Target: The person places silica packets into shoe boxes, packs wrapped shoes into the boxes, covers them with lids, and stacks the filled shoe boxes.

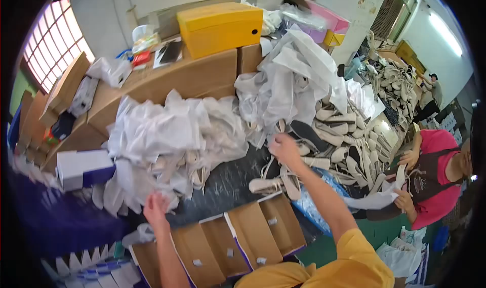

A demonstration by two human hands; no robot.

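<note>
My left hand is at the lower edge of a pile of shoes wrapped in white tissue paper. Its fingers are smeared, so I cannot tell whether they grip the paper. Out to the right, my right hand is at the near side of a heap of pale shoes, with its fingers curled. What they hold, if anything, is hidden. Beyond it lies a shoe with a dark sole. A pair of beige shoes rests below my right forearm. Open cardboard shoe boxes stand in a row in front of me.
A yellow box sits on the cardboard-faced shelf at the back. Loose white tissue is heaped beside it. A white and purple box stands at left. A co-worker in a pink shirt handles a shoe and white paper on the right.
</note>
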